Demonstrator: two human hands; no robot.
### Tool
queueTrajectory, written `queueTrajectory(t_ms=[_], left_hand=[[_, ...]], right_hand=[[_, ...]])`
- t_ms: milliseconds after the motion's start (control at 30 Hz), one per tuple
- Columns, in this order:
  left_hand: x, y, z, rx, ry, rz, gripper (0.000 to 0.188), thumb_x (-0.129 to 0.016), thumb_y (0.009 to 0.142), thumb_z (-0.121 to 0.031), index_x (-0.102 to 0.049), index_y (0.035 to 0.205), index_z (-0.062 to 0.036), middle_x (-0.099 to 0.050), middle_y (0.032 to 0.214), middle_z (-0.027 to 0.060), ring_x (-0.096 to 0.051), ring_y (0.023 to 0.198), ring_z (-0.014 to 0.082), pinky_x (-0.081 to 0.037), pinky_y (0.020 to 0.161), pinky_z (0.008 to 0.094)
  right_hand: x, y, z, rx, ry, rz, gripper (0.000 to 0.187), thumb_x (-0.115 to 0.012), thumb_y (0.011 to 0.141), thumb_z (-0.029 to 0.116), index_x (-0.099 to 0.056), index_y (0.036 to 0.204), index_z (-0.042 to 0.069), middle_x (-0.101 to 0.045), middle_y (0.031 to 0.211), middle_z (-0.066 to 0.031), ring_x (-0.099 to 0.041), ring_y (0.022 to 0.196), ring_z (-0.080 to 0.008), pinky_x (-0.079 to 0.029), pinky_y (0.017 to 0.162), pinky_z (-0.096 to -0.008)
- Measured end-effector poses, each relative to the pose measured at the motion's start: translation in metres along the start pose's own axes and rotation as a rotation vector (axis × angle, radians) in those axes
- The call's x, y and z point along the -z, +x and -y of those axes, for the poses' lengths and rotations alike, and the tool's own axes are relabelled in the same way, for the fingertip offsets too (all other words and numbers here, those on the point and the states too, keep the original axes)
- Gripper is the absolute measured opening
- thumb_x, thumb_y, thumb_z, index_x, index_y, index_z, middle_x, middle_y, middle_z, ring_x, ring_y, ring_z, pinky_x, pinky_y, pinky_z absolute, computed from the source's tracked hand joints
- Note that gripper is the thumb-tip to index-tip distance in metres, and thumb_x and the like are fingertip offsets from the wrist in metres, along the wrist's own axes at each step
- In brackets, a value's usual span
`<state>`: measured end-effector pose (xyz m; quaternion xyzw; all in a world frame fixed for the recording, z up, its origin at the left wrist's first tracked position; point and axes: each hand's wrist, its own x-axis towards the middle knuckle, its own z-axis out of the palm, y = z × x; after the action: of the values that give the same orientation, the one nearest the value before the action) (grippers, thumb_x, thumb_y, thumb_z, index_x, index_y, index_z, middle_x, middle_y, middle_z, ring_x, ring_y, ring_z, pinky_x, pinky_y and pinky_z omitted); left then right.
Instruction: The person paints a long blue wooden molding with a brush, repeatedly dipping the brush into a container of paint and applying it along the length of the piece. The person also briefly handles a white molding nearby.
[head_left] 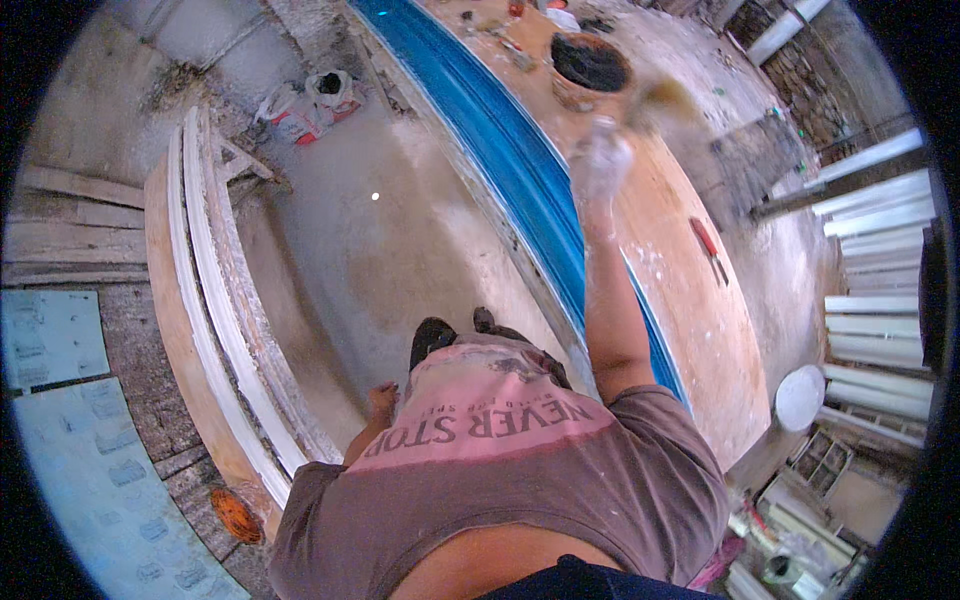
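My right hand, coated in white dust, is over the wooden board, beside a long blue channelled moulding form. Its fingers are closed on a yellowish-brown, brush-like thing, smeared by motion. Just beyond stands a round tub with a dark inside. Low beside my body hangs my left hand, small in view; its fingers look loosely apart, with nothing seen in them. A red-handled tool lies on the board, right of my right forearm.
At left runs a wooden bench bearing long white mouldings. Bags sit on the floor beyond. Pale blue sheets lie at lower left, near an orange round object. White lengths are stacked at right, by a white round lid.
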<state>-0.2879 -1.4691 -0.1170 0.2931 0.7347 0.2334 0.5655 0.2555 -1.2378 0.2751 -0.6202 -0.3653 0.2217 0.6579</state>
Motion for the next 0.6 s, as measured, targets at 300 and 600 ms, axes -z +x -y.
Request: queueTrajectory(t_ms=[300, 600], left_hand=[[0.006, -0.019, 0.008, -0.556, 0.198, 0.068, 0.017, -0.069, 0.087, -0.020, -0.065, 0.091, -0.0042, -0.063, 0.079, 0.0045, -0.057, 0.067, 0.0130, -0.048, 0.062, 0.0276], [-0.074, -0.134, 0.060, -0.412, 0.176, 0.283, 0.014, -0.068, 0.088, -0.014, -0.064, 0.099, -0.0061, -0.064, 0.084, 0.0022, -0.059, 0.067, 0.0119, -0.049, 0.062, 0.0272]], right_hand=[[0.153, -0.174, 0.075, -0.044, 0.460, -0.203, 0.037, -0.055, 0.099, 0.036, -0.048, 0.070, 0.013, -0.046, 0.056, 0.0013, -0.044, 0.043, -0.0087, -0.032, 0.039, -0.0248], [0.300, -0.322, 0.098, -0.162, -0.129, -0.263, 0.038, -0.057, 0.097, 0.042, -0.053, 0.074, 0.013, -0.043, 0.056, 0.0038, -0.042, 0.046, -0.0058, -0.029, 0.040, -0.0221]])
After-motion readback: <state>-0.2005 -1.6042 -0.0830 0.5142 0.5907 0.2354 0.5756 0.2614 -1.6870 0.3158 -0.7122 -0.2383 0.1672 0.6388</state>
